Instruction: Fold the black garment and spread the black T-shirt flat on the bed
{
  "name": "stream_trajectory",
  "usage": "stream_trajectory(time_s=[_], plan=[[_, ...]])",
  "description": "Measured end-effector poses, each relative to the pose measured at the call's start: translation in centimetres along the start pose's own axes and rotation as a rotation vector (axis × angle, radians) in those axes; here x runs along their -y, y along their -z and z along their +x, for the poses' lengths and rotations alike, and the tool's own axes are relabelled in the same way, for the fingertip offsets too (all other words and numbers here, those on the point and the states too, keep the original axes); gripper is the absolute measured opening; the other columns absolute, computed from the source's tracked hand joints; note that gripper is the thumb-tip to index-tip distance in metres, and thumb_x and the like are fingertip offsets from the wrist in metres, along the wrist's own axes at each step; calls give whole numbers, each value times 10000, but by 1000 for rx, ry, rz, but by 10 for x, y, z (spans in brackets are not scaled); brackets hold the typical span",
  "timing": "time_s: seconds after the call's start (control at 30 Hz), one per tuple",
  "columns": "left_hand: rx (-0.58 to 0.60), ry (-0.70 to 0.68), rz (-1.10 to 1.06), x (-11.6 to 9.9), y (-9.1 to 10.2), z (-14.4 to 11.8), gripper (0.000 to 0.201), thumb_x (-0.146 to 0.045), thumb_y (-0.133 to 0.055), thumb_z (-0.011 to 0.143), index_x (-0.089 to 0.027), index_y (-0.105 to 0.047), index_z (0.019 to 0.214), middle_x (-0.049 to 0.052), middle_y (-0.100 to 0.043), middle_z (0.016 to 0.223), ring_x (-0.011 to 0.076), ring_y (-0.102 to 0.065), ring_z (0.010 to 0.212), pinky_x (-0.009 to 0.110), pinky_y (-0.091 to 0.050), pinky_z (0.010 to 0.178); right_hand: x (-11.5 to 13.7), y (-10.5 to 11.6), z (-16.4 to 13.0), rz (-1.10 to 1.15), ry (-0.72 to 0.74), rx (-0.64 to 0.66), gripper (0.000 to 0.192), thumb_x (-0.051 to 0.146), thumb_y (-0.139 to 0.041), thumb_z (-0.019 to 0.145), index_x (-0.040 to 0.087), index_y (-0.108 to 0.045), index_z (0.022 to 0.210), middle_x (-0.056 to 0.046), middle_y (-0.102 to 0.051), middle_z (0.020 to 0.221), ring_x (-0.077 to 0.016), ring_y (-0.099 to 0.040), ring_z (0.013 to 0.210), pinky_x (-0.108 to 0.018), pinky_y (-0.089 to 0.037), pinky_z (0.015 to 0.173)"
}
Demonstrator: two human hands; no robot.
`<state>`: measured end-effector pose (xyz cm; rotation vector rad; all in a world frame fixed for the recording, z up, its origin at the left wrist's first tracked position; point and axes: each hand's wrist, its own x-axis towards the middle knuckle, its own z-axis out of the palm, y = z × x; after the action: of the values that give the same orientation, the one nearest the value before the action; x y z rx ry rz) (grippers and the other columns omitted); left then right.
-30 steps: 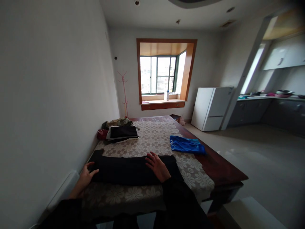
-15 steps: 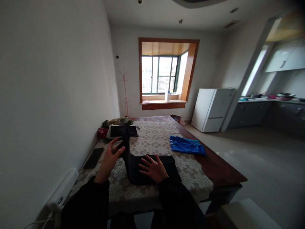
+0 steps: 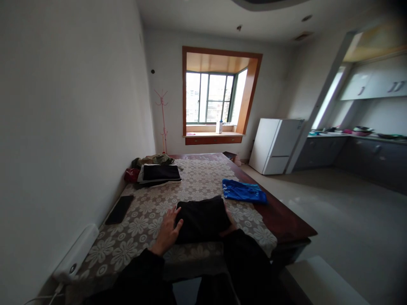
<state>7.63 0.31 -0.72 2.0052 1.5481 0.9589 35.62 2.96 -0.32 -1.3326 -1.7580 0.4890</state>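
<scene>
A black garment (image 3: 202, 220), folded into a compact rectangle, lies on the patterned tablecloth (image 3: 133, 237) in front of me. My left hand (image 3: 169, 228) rests along its left side, fingers apart and the thumb near the cloth's edge. At the opposite side my right hand (image 3: 231, 223) touches the garment; its fingers are mostly hidden by the black fabric. Beyond, to the right, a folded blue garment (image 3: 243, 190) lies partly over bare wood. A stack of folded dark clothes (image 3: 161, 173) sits at the far left.
A dark flat phone-like slab (image 3: 119, 209) lies by the left wall. Behind the stack are a crumpled olive cloth (image 3: 155, 159) and something red (image 3: 131, 175). A white power strip (image 3: 76, 254) runs along the wall. The dark wooden table edge (image 3: 295, 226) is at right.
The raised left part of the black garment has been folded over onto the rest. My left hand moved right and down to its side; my right hand went from lying on top to the right edge.
</scene>
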Motion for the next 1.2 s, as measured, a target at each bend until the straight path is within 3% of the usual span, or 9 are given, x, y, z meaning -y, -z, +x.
stream_trajectory(time_s=[0.1,0.2,0.3,0.53,0.77,0.9,1.0,1.1,1.2], plan=[[93,14,236,4,-15,-5,591,-448,-359,993,-265,-376,1554,82,-204,1701,315,-128,1567,566,-114,1253,-6,27,2,262,-201,194,732,690,-271,971,156,-769,1027,-166,-776,941,-344,-701,1060,-500,-531,910],[120,8,356,1,-20,-8,608,-440,-321,1006,-274,-292,1590,103,-160,1706,327,-124,1566,579,-98,1243,-11,44,2,405,-330,260,572,680,-529,866,188,-725,1081,-116,-769,1010,-313,-707,1031,-472,-541,927],[124,9,404,-3,-19,-10,623,-444,-335,1000,-268,-277,1595,134,-212,1691,348,-135,1561,588,-109,1232,-15,50,5,273,-245,173,588,493,-761,691,211,-660,1197,-84,-746,1135,-297,-681,1069,-476,-511,1000],[182,52,400,-7,-20,-7,642,-483,-360,981,-264,-316,1583,169,-249,1673,401,-99,1555,651,-110,1205,-24,48,-5,-123,-200,109,623,362,-682,764,210,-575,1359,-115,-716,1215,-315,-656,1152,-452,-480,1024],[144,127,-135,4,-11,14,674,-416,-467,933,-183,-346,1554,160,-407,1608,317,-282,1525,510,-266,1230,-30,31,-25,-565,-279,-25,659,488,-615,851,136,-553,1403,-217,-631,1336,-394,-550,1285,-529,-393,1077],[90,339,-662,0,1,27,755,-486,-636,862,-205,-359,1506,188,-569,1470,277,-613,1282,387,-543,992,-34,28,-31,-566,-215,-72,635,444,-606,871,200,-517,1451,-168,-641,1340,-370,-564,1265,-505,-400,1071],[209,492,-782,-7,6,35,663,-570,-676,819,-190,-530,1343,154,-711,1267,271,-705,1114,359,-585,866,-36,26,-34,-474,-198,-113,634,426,-600,875,249,-493,1475,-136,-618,1386,-365,-572,1256,-516,-413,1060],[270,379,-716,-20,6,41,509,-569,-713,768,-173,-676,1086,133,-766,1119,304,-712,1059,395,-581,882,-39,24,-37,-363,-240,-138,654,428,-586,871,244,-474,1488,-133,-590,1425,-364,-559,1283,-539,-411,1068],[123,174,-559,-46,7,39,414,-502,-695,779,-188,-692,1048,107,-770,1086,306,-697,1055,406,-557,918,-43,28,-38,-226,-270,-143,735,450,-600,845,218,-422,1519,-139,-591,1422,-336,-568,1289,-527,-413,1087]])
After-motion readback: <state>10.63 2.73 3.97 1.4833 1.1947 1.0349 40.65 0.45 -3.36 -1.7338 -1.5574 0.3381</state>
